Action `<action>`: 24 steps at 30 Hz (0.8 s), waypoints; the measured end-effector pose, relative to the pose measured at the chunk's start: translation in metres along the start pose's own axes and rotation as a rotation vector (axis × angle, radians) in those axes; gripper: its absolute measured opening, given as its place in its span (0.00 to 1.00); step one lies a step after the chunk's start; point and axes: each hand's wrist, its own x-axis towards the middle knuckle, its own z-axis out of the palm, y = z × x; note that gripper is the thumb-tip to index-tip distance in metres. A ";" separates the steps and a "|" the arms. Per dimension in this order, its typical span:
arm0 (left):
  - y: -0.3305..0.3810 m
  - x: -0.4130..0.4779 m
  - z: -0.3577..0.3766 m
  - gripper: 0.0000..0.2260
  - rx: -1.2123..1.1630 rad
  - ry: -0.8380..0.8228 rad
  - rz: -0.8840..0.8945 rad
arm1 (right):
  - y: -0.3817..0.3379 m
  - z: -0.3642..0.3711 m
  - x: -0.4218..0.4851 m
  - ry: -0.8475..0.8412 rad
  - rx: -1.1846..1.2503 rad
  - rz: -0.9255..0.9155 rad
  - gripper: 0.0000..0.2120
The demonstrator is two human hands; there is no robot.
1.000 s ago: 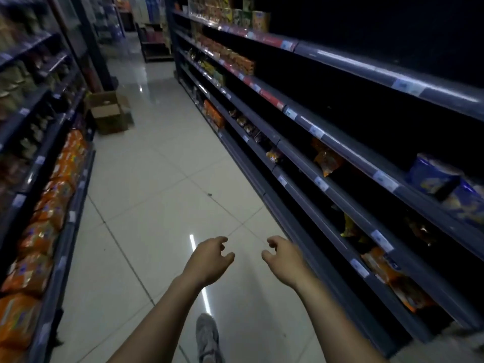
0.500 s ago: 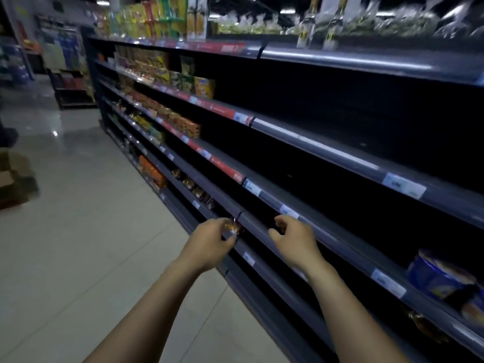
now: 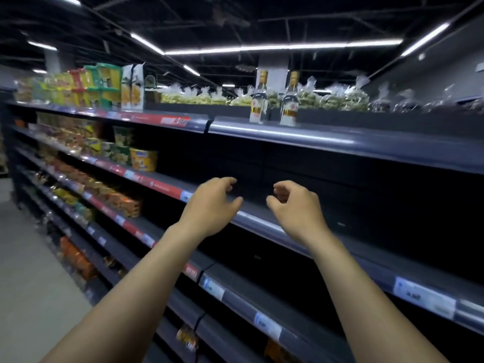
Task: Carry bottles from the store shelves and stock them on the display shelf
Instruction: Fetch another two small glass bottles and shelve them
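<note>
Two clear glass bottles with gold caps and white labels stand upright side by side on the top shelf (image 3: 340, 137): the left bottle (image 3: 258, 99) and the right bottle (image 3: 289, 100). Well below them, in front of the dark second shelf, my left hand (image 3: 212, 205) and my right hand (image 3: 296, 208) are raised, palms facing each other. Both hold nothing, with fingers curled and apart. The shelf bays behind and below my hands look bare and dark.
Boxes and packets (image 3: 104, 87) fill the top shelf's left end; bagged goods (image 3: 337, 96) sit behind the bottles. Cup noodles (image 3: 142, 159) and snack packs (image 3: 117, 200) line the lower left shelves. The tiled aisle floor (image 3: 28, 271) lies to the left.
My view has swung up from the floor and lower shelves to the top shelf, bringing the two bottles closer to centre. Both empty hands have risen with it.
</note>
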 end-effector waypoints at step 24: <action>-0.025 0.326 0.046 0.28 -0.281 0.121 0.155 | -0.054 -0.006 0.267 0.598 -0.477 0.188 0.21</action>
